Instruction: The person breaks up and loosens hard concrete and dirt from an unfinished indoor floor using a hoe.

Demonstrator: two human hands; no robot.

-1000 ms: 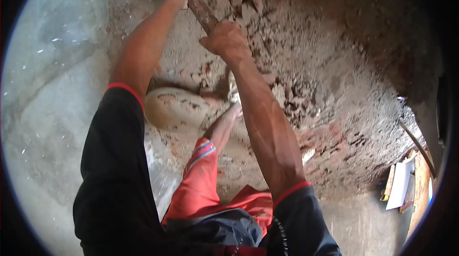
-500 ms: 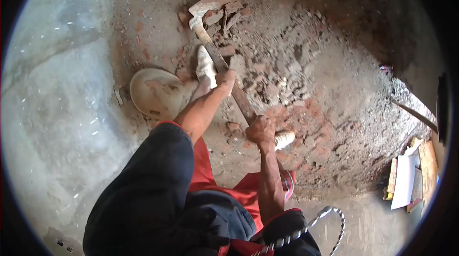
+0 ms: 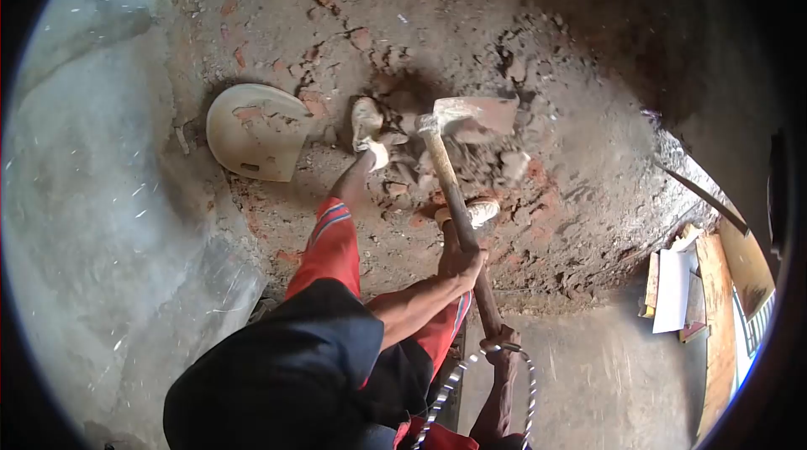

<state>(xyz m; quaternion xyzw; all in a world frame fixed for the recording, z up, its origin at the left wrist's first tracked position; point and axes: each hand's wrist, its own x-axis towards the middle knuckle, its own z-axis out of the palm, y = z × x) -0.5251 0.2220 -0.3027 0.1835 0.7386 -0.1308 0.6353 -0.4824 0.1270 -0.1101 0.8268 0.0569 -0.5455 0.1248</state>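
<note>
Nearest to me, a black-and-white cord [image 3: 530,383] hangs in a loop in front of my right forearm. My right hand [image 3: 502,341] is closed around the rear of the handle of a hoe [image 3: 450,181]. My left hand [image 3: 464,263] grips the same handle farther forward, so both hands are occupied, with wood between them.

The hoe slants away from me and passes over my right foot [image 3: 481,213]; my left foot [image 3: 366,118] stands to the other side, ahead of it. The blade [image 3: 479,114] lies over loose rubble [image 3: 513,164], pointing to the right. Whether its edge bites or hangs just above, I cannot tell.

To the left of my left foot sits a shallow cream pan [image 3: 225,139], its straight side facing the foot, with some dirt and a reddish fragment in it.

Finding: the step in hand appears to be working broken soil with the blade; the pan seems barely loaded. In my judgement the next move calls for two firm grips, a controlled pull through the loose lumps, and clearance from both feet.

Off to the right, a white panel [image 3: 670,290] and a plank [image 3: 716,315] stand well apart from the digging.
</note>
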